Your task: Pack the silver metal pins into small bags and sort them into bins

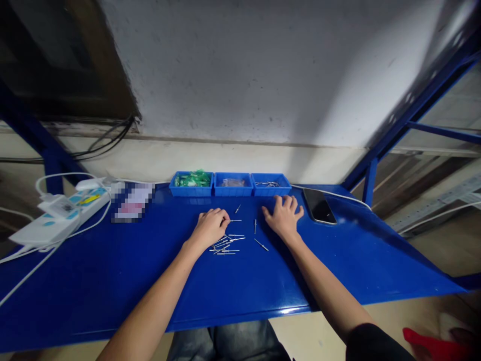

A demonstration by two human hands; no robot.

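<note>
My left hand (211, 225) is closed in a pinch on a blind rivet (236, 220), whose thin silver shaft sticks out to the right of the fingertips. Just below that hand lies a loose pile of blind rivets (225, 244) on the blue table (244, 286). My right hand (283, 216) is open, palm down with fingers spread, and holds nothing that I can see. Between the hands lie three single rivets: an upper one (238, 209), an upright-pointing one (255, 226) and a slanted one (261, 244).
Along the back stand three blue bins: one with green plastic (192, 183), one with clear bags (233, 184), one with metal pieces (270, 184). A black phone (319, 206) lies right of my right hand. At left are a power strip (63, 210) and white cables.
</note>
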